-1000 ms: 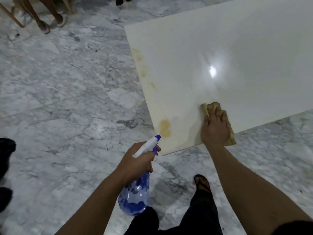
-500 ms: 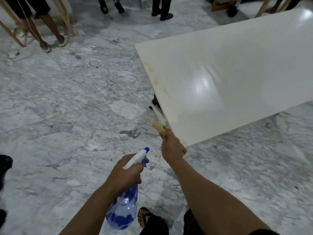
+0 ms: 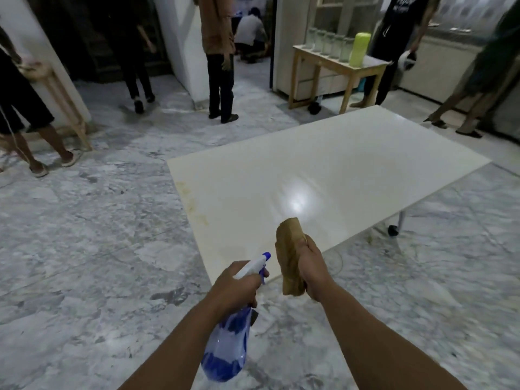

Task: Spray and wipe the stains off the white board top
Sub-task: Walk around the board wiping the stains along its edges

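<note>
Lifted off the board edge, the right hand (image 3: 312, 266) now grips the cloth (image 3: 289, 257) above the white board (image 3: 351, 170). Left hand (image 3: 236, 288) grips the spray bottle (image 3: 228, 347); stains (image 3: 192, 204) mark the board's left edge.

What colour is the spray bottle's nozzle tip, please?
Blue, on a white trigger head; the spray bottle shows in the head view.

Floor (image 3: 92, 249): grey-white marble tiles, glossy.
Side table (image 3: 337, 64): wooden, against the far wall.
Jars (image 3: 327, 42): a row of clear ones on the side table.
Green container (image 3: 358, 49): upright, at the right end of the jar row.
Pillar (image 3: 185, 46): white, mid-background.
Bystanders: one in a brown shirt (image 3: 219, 32) beside the pillar; one in black (image 3: 399, 38) just right of the side table; one crouching (image 3: 250, 26) in the doorway.
Wooden frame (image 3: 67, 108): far left, blurred.
</note>
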